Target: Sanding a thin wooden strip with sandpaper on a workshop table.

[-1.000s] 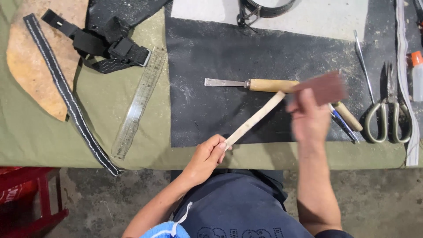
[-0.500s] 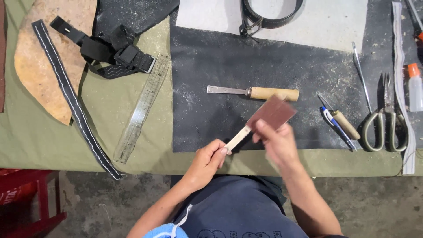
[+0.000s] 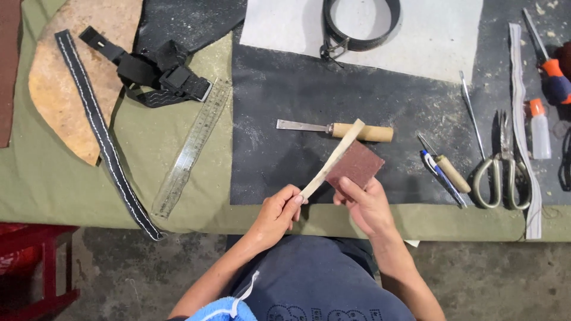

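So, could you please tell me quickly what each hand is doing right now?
Left hand: closed on the lower end of the pale strip.
Right hand: closed on the reddish-brown sandpaper, beside the strip.

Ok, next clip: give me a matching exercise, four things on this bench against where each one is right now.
Things:
1. pale narrow strip
2. square of reddish-brown sandpaper
3. clear plastic ruler
4. grey-handled scissors

Places:
A. on the olive cloth, left of the black mat
B. in the right hand, beside the strip
C. near the mat's right edge, handles toward the person
D. pinched at its near end in the grip of the left hand

Pairs: 1-D, 2-B, 3-A, 4-C
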